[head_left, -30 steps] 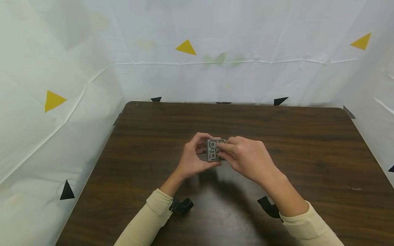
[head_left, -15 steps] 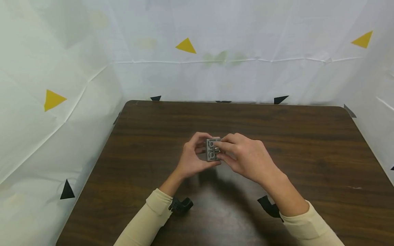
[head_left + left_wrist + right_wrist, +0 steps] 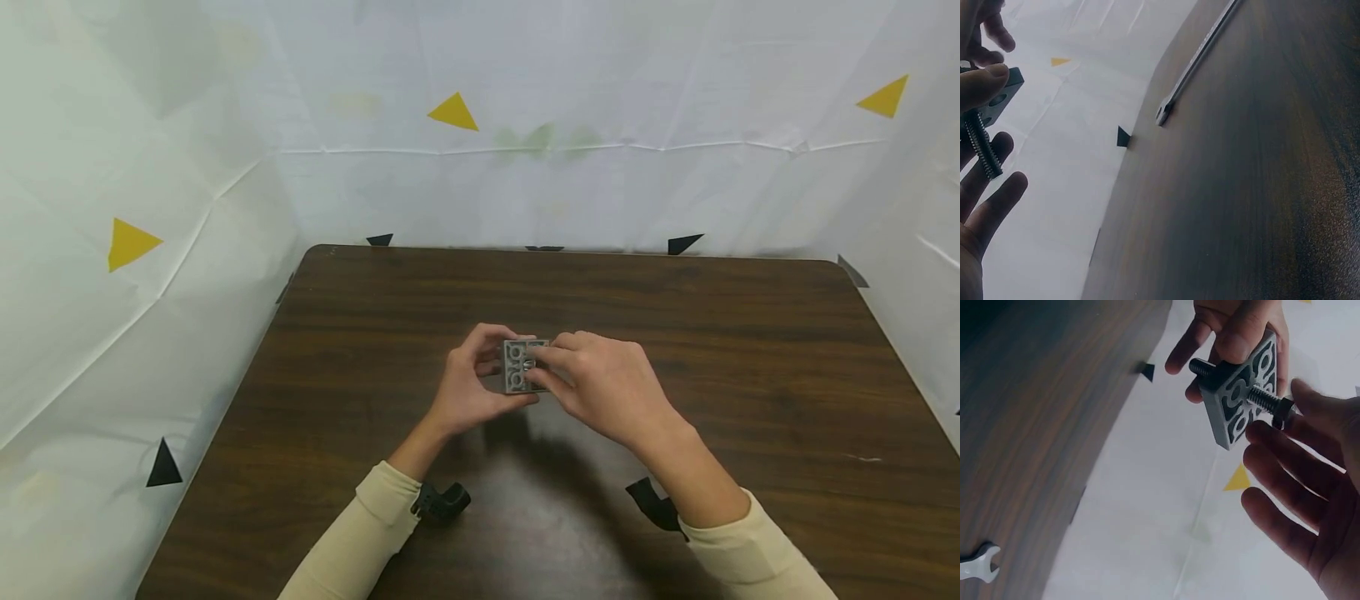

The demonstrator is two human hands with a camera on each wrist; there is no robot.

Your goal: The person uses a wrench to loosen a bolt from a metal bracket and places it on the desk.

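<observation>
A grey metal plate [image 3: 516, 367] with round holes is held above the middle of the dark wooden table [image 3: 750, 350]. My left hand [image 3: 476, 371] grips its left edge, thumb below and fingers above. A threaded bolt [image 3: 1263, 399] passes through the plate [image 3: 1241, 394], its dark head [image 3: 1207, 370] on the far face. My right hand [image 3: 558, 362] pinches a small nut [image 3: 1282, 410] on the bolt's end, and its other fingers are spread loosely. In the left wrist view my thumb presses the plate's corner [image 3: 1004, 94], with the bolt's thread [image 3: 979, 147] below it.
A small open-ended wrench [image 3: 979, 562] lies on the table; the left wrist view shows a slim metal tool [image 3: 1194, 59] lying there too. White sheets with yellow and black triangles wall in the table on three sides. Black wrist mounts [image 3: 442, 500] sit on both cuffs.
My right fingers have shifted slightly over the plate's face around the bolt. The plate and my left hand have stayed almost in place.
</observation>
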